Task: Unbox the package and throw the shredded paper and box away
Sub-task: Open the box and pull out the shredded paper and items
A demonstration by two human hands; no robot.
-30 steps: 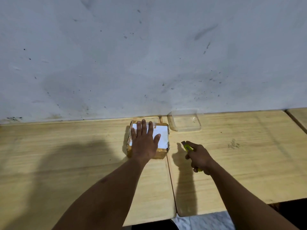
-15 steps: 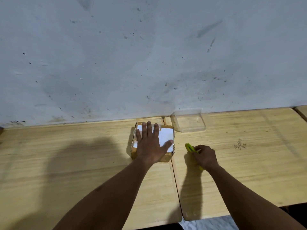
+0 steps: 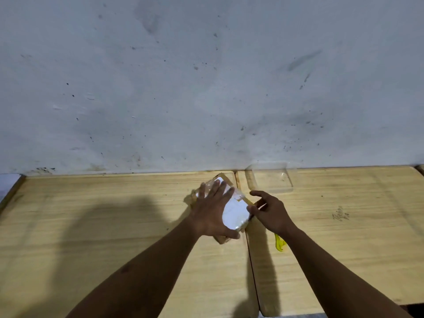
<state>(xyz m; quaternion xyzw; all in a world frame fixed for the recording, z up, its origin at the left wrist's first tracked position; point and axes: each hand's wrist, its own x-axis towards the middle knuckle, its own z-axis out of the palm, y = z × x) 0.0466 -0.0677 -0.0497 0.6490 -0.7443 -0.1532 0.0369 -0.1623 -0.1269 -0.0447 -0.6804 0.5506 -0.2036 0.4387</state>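
Note:
A small brown cardboard box (image 3: 237, 213) with a white label on top lies near the wall, turned at an angle on the left wooden table (image 3: 103, 226). My left hand (image 3: 211, 213) is spread flat over it, with the thumb hooked round its near edge. My right hand (image 3: 271, 210) touches the box's right edge with the thumb and fingers. It holds a yellow cutter (image 3: 280, 244), whose tail sticks out below the wrist. The blade end is hidden by the hand.
A clear plastic container (image 3: 270, 179) stands against the grey wall (image 3: 206, 88), just behind my right hand. A second wooden table (image 3: 355, 237) adjoins on the right, with a narrow seam (image 3: 251, 267) between them. The tables' front edges are near me.
The box has been turned from square to slanted under my left hand. My right hand has moved left with the cutter, up to the box's right edge.

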